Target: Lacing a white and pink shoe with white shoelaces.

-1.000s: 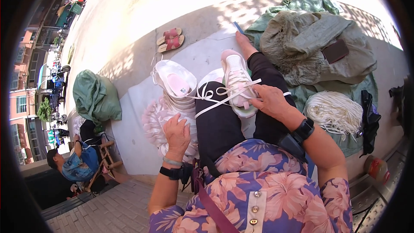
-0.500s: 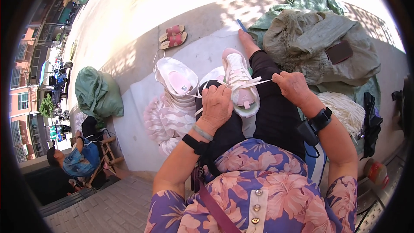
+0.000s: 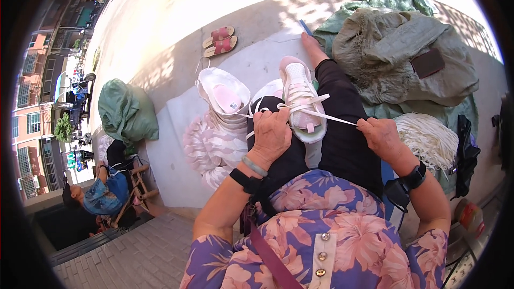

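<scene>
A crumpled grey-green woven sack [image 3: 396,59] lies right of your black-trousered legs [image 3: 345,128]; a pile of white-and-pink shoe uppers [image 3: 211,142] sits left. Between your legs rests the pink-and-white mesh sneaker [image 3: 301,93], toe pointing away. Your left hand [image 3: 271,131] and right hand [image 3: 381,136] each pinch flat white lace [image 3: 338,119], taut at the right.

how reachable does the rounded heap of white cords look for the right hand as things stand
Probably yes: the right hand appears near the heap, with nothing visibly between them, though its fingers are pinching a flat white lace.
</scene>
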The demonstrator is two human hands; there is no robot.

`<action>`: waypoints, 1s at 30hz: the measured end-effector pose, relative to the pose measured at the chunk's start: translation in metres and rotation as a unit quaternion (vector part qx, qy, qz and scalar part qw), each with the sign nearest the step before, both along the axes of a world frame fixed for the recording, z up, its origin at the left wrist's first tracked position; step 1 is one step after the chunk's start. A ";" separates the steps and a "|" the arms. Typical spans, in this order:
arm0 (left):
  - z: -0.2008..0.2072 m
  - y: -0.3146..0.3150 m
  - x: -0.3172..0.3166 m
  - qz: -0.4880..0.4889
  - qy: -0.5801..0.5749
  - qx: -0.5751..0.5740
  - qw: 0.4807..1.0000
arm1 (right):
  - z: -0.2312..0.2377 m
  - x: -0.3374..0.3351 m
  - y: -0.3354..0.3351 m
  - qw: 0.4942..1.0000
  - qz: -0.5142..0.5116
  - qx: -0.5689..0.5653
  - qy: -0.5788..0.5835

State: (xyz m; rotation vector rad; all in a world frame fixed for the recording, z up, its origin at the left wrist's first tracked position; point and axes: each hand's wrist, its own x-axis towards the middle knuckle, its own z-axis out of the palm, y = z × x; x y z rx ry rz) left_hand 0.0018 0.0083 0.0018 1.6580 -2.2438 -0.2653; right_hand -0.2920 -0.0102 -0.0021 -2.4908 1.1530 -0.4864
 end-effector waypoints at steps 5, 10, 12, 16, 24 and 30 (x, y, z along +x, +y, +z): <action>-0.001 -0.002 0.004 -0.022 -0.071 -0.027 0.997 | 0.001 -0.019 -0.003 0.999 -0.016 0.034 -0.012; -0.004 -0.002 0.005 -0.027 -0.084 -0.042 0.995 | -0.006 -0.052 -0.018 0.997 -0.043 -0.004 0.057; -0.001 -0.001 0.003 -0.026 -0.081 -0.052 0.995 | -0.009 -0.061 -0.024 0.994 -0.063 -0.033 0.082; 0.003 0.006 0.006 0.007 -0.070 -0.015 0.997 | -0.017 -0.068 -0.027 0.991 -0.100 -0.044 0.076; 0.015 0.016 0.026 -0.015 -0.141 -0.008 0.990 | -0.012 -0.067 -0.027 0.986 -0.143 -0.081 0.036; 0.015 0.016 -0.022 -0.008 0.070 0.053 0.996 | -0.001 -0.031 -0.024 0.752 -0.307 0.469 -0.347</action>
